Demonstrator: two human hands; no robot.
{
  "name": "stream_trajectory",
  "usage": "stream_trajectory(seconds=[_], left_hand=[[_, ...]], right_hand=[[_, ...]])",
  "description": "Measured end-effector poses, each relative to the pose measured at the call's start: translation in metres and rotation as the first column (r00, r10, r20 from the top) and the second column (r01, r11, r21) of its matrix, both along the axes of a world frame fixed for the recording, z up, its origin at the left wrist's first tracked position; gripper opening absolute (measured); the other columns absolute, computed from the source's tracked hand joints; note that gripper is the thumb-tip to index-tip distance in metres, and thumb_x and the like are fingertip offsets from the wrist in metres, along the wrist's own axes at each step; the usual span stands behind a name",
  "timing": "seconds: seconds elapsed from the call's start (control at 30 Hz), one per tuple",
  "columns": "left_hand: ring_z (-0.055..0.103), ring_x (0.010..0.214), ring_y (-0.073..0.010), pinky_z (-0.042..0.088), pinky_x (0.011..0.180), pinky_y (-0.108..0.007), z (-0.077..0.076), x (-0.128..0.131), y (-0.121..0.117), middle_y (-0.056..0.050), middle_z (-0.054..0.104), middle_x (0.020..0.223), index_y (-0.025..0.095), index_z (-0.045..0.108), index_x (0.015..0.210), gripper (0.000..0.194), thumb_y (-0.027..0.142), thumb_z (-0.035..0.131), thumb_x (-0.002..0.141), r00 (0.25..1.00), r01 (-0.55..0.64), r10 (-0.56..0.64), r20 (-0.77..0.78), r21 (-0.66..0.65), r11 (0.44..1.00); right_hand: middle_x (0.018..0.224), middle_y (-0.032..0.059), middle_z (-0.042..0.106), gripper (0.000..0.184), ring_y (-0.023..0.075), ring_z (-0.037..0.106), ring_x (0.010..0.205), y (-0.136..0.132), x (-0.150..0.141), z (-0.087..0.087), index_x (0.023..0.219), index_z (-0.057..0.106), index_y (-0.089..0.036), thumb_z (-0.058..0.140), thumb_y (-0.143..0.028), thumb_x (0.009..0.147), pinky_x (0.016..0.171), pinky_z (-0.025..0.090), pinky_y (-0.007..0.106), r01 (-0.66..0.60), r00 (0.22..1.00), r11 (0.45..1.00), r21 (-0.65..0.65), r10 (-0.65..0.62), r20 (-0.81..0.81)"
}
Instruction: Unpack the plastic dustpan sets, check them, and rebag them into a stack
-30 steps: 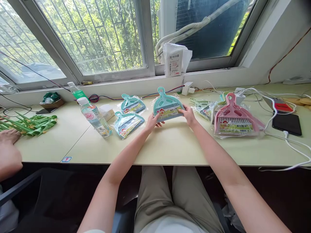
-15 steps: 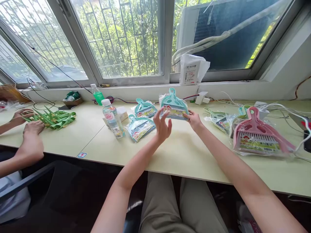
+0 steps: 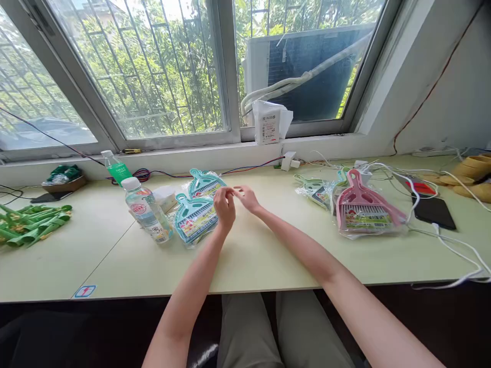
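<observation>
My left hand (image 3: 224, 207) is beside the front teal dustpan-and-brush set (image 3: 195, 217), its fingers curled together; whether anything is between them I cannot make out. My right hand (image 3: 248, 198) reaches in from the right, fingers stretched and slightly apart, its fingertips at those of my left hand. The front set lies in clear plastic with a printed label, its lower layers looking like a stack. Behind it is another teal dustpan-and-brush set (image 3: 203, 182), partly covered by my left hand and the front set.
A clear bottle (image 3: 148, 212) stands left of the teal sets, a green-labelled bottle (image 3: 116, 167) behind it. Green leaf strips (image 3: 34, 225) lie far left. A pink dustpan set (image 3: 362, 202) and green dustpan set (image 3: 316, 190) lie right, near a phone (image 3: 433, 210) and white cables (image 3: 458, 250).
The teal set in my right hand has been let go and now seems to lie on the front set. My hands have come together. The view has turned right; the other person's hands are out of view.
</observation>
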State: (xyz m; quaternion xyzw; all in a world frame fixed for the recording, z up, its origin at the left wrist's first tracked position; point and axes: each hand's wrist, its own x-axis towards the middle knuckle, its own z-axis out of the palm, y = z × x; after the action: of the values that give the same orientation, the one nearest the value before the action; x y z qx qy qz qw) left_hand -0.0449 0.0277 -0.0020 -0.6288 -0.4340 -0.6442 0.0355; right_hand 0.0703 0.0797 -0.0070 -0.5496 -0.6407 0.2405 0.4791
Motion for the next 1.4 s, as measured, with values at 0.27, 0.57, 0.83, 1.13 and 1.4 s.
stream_trajectory(seconds=[0.27, 0.57, 0.83, 1.13, 1.4], left_hand=[[0.057, 0.067, -0.0161, 0.041, 0.067, -0.027, -0.011, -0.016, 0.02, -0.001, 0.062, 0.07, 0.021, 0.057, 0.074, 0.021, 0.013, 0.04, 0.083, 0.989, 0.002, 0.028, 0.148, -0.205, 0.979], [0.055, 0.053, -0.013, 0.046, 0.057, -0.027, -0.01, 0.017, 0.003, -0.002, 0.063, 0.065, 0.017, 0.065, 0.085, 0.019, 0.029, 0.05, 0.084, 0.884, 0.467, -0.371, 0.284, -0.496, 0.732], [0.068, 0.1, -0.0188, 0.053, 0.09, -0.034, -0.013, 0.036, -0.007, -0.007, 0.07, 0.107, 0.026, 0.034, 0.146, 0.078, 0.04, 0.073, 0.08, 0.494, 0.856, -0.312, 0.812, -0.392, 0.337], [0.062, 0.074, -0.0097, 0.049, 0.07, -0.023, -0.014, 0.023, 0.005, 0.002, 0.064, 0.087, 0.026, 0.04, 0.137, 0.074, 0.016, 0.071, 0.071, 0.517, 0.785, -0.213, 0.829, -0.359, 0.505], [0.056, 0.067, -0.0071, 0.045, 0.062, -0.019, -0.001, 0.017, 0.001, 0.001, 0.062, 0.085, 0.022, 0.059, 0.116, 0.05, 0.026, 0.077, 0.07, 0.44, 0.875, -0.38, 0.814, -0.291, 0.388]], right_hand=[[0.132, 0.0339, 0.055, 0.041, 0.0376, 0.049, 0.13, 0.005, 0.185, -0.012, 0.125, 0.059, 0.003, 0.043, -0.002, 0.087, 0.105, 0.036, 0.051, 0.508, 0.566, 0.86, 0.049, -0.376, 0.733], [0.1, 0.0217, 0.072, 0.033, 0.0287, 0.071, 0.095, -0.028, 0.135, 0.006, 0.116, 0.064, -0.006, 0.041, -0.007, 0.092, 0.08, 0.051, 0.034, 0.285, 0.592, 0.951, 0.12, -0.273, 0.758], [0.129, 0.0059, 0.067, 0.04, 0.0238, 0.061, 0.12, -0.076, 0.048, 0.001, 0.125, 0.067, -0.026, 0.054, -0.022, 0.087, 0.104, 0.045, 0.036, -0.262, 0.964, 0.956, 0.135, 0.252, 0.089], [0.125, 0.0084, 0.063, 0.03, 0.0209, 0.058, 0.118, -0.039, 0.082, -0.034, 0.106, 0.067, -0.021, 0.051, -0.019, 0.08, 0.098, 0.05, 0.034, 0.065, 0.916, 0.989, -0.133, -0.112, -0.385], [0.093, 0.0046, 0.071, 0.023, 0.0163, 0.066, 0.084, -0.023, 0.1, -0.035, 0.087, 0.064, -0.019, 0.074, -0.036, 0.074, 0.085, 0.054, 0.031, -0.248, 0.619, 0.957, -0.149, 0.038, -0.784]])
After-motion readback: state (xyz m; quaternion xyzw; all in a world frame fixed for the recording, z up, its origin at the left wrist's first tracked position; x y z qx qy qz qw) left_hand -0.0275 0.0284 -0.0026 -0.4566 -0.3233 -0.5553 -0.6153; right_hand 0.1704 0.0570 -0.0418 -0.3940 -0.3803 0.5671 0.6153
